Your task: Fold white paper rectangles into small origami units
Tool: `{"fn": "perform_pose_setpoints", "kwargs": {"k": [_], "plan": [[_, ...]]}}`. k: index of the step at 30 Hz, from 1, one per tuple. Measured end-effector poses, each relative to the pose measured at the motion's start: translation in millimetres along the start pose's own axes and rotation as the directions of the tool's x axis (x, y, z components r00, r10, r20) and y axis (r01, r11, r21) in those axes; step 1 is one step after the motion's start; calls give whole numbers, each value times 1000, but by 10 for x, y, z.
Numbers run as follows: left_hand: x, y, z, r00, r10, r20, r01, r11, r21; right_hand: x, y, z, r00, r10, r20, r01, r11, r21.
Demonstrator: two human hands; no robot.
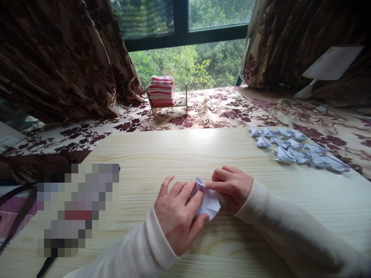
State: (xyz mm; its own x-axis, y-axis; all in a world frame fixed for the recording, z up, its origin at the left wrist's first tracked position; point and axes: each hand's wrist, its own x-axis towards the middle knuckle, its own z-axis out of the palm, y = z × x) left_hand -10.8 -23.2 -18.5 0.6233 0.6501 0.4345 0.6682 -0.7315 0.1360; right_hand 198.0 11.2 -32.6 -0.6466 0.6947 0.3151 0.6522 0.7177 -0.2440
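A small piece of white folded paper (210, 205) lies on the pale wooden table, with a curled flap standing up at its far end. My left hand (179, 212) holds it down from the left; the thumb rests on its near edge and the fingers on its left part, hiding some of it. From the right, my right hand (234, 188) reaches in with the index fingertip touching the paper near the raised flap. Its other fingers are curled under, and its thumb is hidden.
Several folded white paper pieces (292, 148) stand in rows at the table's (174, 150) far right. A blurred-out object (78, 208) lies at left. Beyond are a small stand with folded pink-and-white cloths (162, 92), a white lamp (333, 63), curtains and a window.
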Motion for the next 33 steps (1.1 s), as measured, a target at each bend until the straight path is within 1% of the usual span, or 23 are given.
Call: {"fn": "perform_pose_setpoints", "kwargs": {"k": [3, 8, 13, 17, 21, 25, 27, 30, 33], "plan": [[-8, 19, 12, 1000, 4, -29, -3, 1000, 13, -5, 9, 15, 1000, -10, -21, 10, 1000, 12], [-11, 33, 58, 1000, 0, -29, 1, 999, 45, -13, 27, 40, 998, -30, -51, 31, 999, 26], [-16, 31, 74, 999, 4, -34, -2, 998, 60, -9, 40, 19, 996, -62, -58, 65, 996, 58], [-17, 37, 60, 1000, -9, 5, 9, 998, 64, -8, 2, -11, 999, -40, -27, 40, 999, -20], [-4, 50, 47, 999, -11, 52, 7, 996, 95, 12, -71, 8, 1000, -20, 0, 20, 998, -53], [7, 60, 37, 998, 7, 70, -14, 995, 101, 68, -113, 61, 998, 43, -47, -49, 988, -146], [5, 64, 33, 997, 7, 71, -14, 995, 103, 67, -111, 64, 999, 31, -34, -37, 980, -197], [-5, 66, 34, 997, -7, 71, 0, 994, 106, -11, -101, 24, 1000, -23, -12, 19, 961, -277], [-11, 64, 39, 997, -12, 82, 4, 995, 97, -88, -101, -22, 994, -70, -80, 37, 936, -350]]}}
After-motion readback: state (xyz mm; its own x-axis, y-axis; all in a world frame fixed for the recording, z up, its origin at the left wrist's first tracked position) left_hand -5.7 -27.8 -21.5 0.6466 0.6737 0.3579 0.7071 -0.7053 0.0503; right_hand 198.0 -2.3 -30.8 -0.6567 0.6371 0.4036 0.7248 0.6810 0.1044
